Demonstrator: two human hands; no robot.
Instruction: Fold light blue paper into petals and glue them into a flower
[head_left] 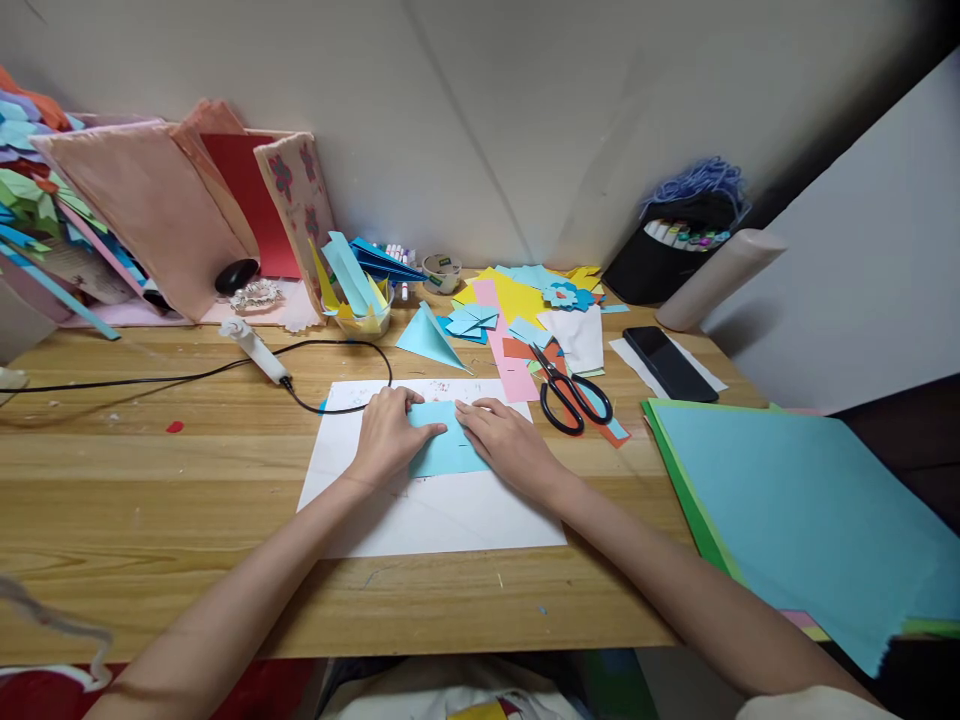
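A small light-blue paper piece point(448, 452) lies on a white sheet point(435, 515) in the middle of the wooden desk point(187, 500). My left hand point(390, 435) rests on the paper's left part, fingers curled with the fingertips pressing down on it. Over the right part lies my right hand point(506, 440), its fingers stretched flat and pointing left, pressing the paper. Both hands touch the blue paper and nearly meet at its top edge.
Black-handled scissors point(571, 397) lie right of the sheet among paper scraps point(517, 310). A stack of large blue and green sheets point(787, 500) fills the right. A glue gun point(255, 350) with a black cord, a phone point(667, 362), a marker case point(675, 255) and folded papers stand behind.
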